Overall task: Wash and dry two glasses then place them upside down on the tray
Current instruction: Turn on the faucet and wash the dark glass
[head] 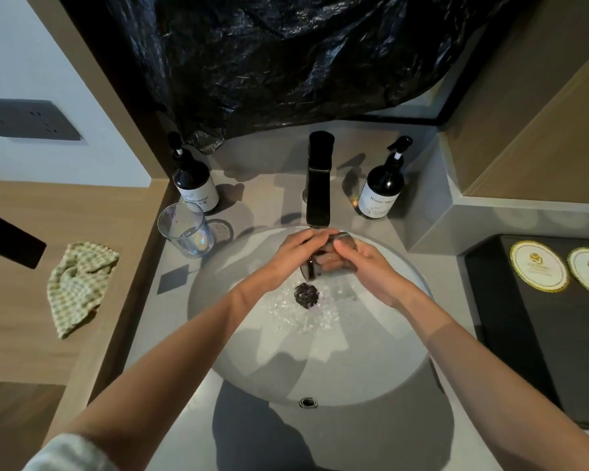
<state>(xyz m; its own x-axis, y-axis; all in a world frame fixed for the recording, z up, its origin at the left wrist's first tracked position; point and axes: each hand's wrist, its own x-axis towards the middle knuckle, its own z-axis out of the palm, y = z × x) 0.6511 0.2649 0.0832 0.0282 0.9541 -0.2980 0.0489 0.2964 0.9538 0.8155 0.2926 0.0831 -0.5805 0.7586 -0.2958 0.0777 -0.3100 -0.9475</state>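
A clear glass (317,261) is held on its side over the round white sink (245,362), just under the black faucet (318,185). My left hand (295,249) grips it from the left with fingers curled over its top. From the right, my right hand (366,263) wraps around it, partly hiding the glass. Water splashes around the dark drain (306,294). A second clear glass (186,229) stands upright on the counter left of the sink. The black tray (510,321) lies on the right with two round gold-rimmed coasters (538,265).
Two dark pump bottles (194,185) (383,190) flank the faucet. A green checked cloth (79,283) lies crumpled on the wooden ledge at left. Black plastic sheeting (286,56) covers the mirror above. A wall socket plate (28,119) is at upper left.
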